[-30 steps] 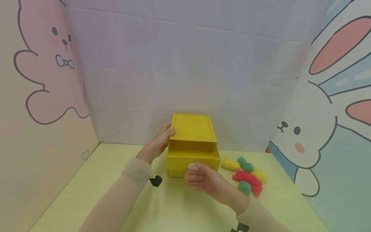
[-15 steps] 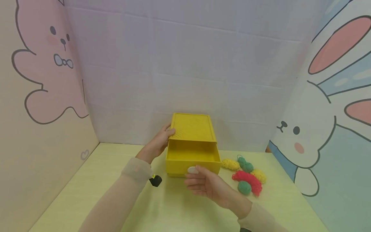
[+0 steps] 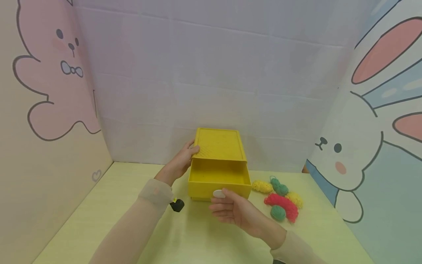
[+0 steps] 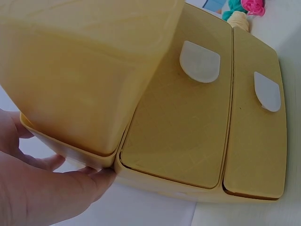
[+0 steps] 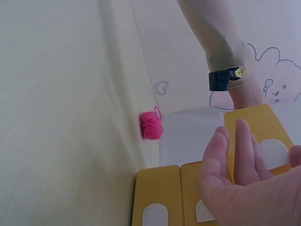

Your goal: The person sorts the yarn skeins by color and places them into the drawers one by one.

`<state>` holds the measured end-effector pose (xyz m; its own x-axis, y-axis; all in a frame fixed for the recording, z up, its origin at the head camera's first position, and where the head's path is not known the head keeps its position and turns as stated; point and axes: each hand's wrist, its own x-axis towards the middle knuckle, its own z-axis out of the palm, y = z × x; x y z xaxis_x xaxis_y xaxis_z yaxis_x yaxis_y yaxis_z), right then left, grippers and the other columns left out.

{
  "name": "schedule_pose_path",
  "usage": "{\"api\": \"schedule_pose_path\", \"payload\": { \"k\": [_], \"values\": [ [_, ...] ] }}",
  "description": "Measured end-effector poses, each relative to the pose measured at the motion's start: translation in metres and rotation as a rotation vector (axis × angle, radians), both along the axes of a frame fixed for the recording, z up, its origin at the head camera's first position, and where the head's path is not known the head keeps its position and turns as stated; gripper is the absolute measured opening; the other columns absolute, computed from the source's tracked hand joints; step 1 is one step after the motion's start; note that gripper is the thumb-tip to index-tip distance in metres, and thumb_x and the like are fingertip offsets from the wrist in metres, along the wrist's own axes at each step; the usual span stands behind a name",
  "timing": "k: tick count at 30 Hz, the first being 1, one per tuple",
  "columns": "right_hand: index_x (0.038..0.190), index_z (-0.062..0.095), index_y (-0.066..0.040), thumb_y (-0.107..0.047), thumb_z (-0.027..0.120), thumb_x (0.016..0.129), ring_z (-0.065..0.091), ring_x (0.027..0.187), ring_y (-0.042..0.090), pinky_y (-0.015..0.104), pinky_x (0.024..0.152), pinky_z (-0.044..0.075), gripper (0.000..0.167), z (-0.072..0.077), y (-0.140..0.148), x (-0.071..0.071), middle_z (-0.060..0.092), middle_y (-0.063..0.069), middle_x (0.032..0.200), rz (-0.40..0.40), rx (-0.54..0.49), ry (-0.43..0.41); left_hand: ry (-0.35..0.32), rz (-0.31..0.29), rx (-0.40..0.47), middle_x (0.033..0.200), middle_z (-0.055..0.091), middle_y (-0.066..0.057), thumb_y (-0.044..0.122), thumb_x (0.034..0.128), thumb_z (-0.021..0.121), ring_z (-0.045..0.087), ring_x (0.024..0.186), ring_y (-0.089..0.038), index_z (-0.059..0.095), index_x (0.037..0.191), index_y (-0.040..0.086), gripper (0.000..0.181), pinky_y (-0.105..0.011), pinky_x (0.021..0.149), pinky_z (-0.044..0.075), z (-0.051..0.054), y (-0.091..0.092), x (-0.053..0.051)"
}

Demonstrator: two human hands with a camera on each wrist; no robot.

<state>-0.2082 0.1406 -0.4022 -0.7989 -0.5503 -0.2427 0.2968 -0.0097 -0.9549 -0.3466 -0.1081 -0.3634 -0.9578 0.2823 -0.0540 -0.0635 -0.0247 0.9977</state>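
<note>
A yellow drawer cabinet [image 3: 219, 143] stands on the table against the back wall, its top drawer [image 3: 202, 189] pulled out and bare inside where visible. My left hand [image 3: 179, 163] grips the cabinet's upper left side, thumb at the top edge. On the drawer front is a white handle [image 3: 218, 193], pinched at its right end by my right hand [image 3: 242, 214]; the other fingers extend below it. The left wrist view shows two more drawers, both shut, with a white middle handle [image 4: 200, 62] and a white bottom handle [image 4: 267, 92].
Right of the cabinet lie several yarn bundles: yellow yarn [image 3: 262, 187], green yarn [image 3: 278, 213] and red yarn [image 3: 283, 206]. Pink yarn [image 5: 151, 125] sits on the table in the right wrist view. A rabbit-print wall [image 3: 359, 146] and a bear-print wall [image 3: 66, 110] flank the table.
The top drawer has slid further out toward me, with my right hand moving slightly back along with it. From half a second ago to now, almost nothing moves. My left hand stays put.
</note>
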Motion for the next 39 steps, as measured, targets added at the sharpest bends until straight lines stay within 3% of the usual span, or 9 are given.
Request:
{"api": "schedule_pose_path", "payload": {
  "k": [11, 16, 25, 33, 39],
  "values": [
    [0.147, 0.059, 0.001, -0.058, 0.05, 0.108, 0.07, 0.121, 0.025, 0.046, 0.115, 0.048, 0.071, -0.001, 0.0, 0.003, 0.073, 0.01, 0.132, -0.001, -0.005, -0.01, -0.003, 0.002, -0.006, 0.177, 0.01, -0.007, 0.032, 0.1151, 0.047, 0.015, 0.163, -0.03, 0.008, 0.172, 0.023, 0.07, -0.054, 0.132, 0.011, -0.001, 0.0, 0.001],
    [0.154, 0.054, -0.003, -0.059, 0.046, 0.11, 0.067, 0.125, 0.028, 0.047, 0.115, 0.048, 0.072, -0.001, 0.007, 0.0, 0.07, 0.011, 0.138, 0.059, 0.041, 0.016, -0.005, 0.002, -0.004, 0.177, 0.012, -0.008, 0.033, 0.1151, 0.047, 0.017, 0.162, -0.031, 0.006, 0.172, 0.024, 0.071, -0.054, 0.132, 0.013, -0.001, -0.001, 0.0],
    [0.149, 0.058, -0.003, -0.04, 0.044, 0.115, 0.066, 0.127, 0.032, 0.044, 0.11, 0.053, 0.052, 0.001, 0.06, 0.002, 0.067, 0.015, 0.142, 0.191, 0.133, 0.134, -0.007, -0.004, -0.006, 0.178, 0.01, -0.006, 0.033, 0.1156, 0.045, 0.016, 0.163, -0.03, 0.007, 0.173, 0.024, 0.069, -0.053, 0.132, 0.013, -0.002, -0.001, 0.001],
    [0.143, 0.064, -0.004, -0.034, 0.051, 0.114, 0.069, 0.122, 0.032, 0.046, 0.105, 0.056, 0.044, 0.008, 0.107, -0.002, 0.071, 0.013, 0.135, 0.11, 0.317, 0.254, 0.0, -0.015, -0.005, 0.178, 0.009, -0.008, 0.033, 0.1157, 0.045, 0.018, 0.162, -0.031, 0.006, 0.172, 0.023, 0.069, -0.054, 0.132, 0.014, -0.001, -0.001, 0.004],
    [0.146, 0.06, -0.001, -0.032, 0.051, 0.114, 0.068, 0.122, 0.03, 0.052, 0.103, 0.056, 0.046, 0.013, 0.126, -0.007, 0.068, 0.015, 0.138, 0.106, 0.452, 0.383, 0.007, -0.014, 0.004, 0.177, 0.01, -0.008, 0.032, 0.1158, 0.045, 0.019, 0.162, -0.032, 0.007, 0.172, 0.023, 0.069, -0.054, 0.131, 0.015, -0.001, -0.001, 0.004]
  ]
}}
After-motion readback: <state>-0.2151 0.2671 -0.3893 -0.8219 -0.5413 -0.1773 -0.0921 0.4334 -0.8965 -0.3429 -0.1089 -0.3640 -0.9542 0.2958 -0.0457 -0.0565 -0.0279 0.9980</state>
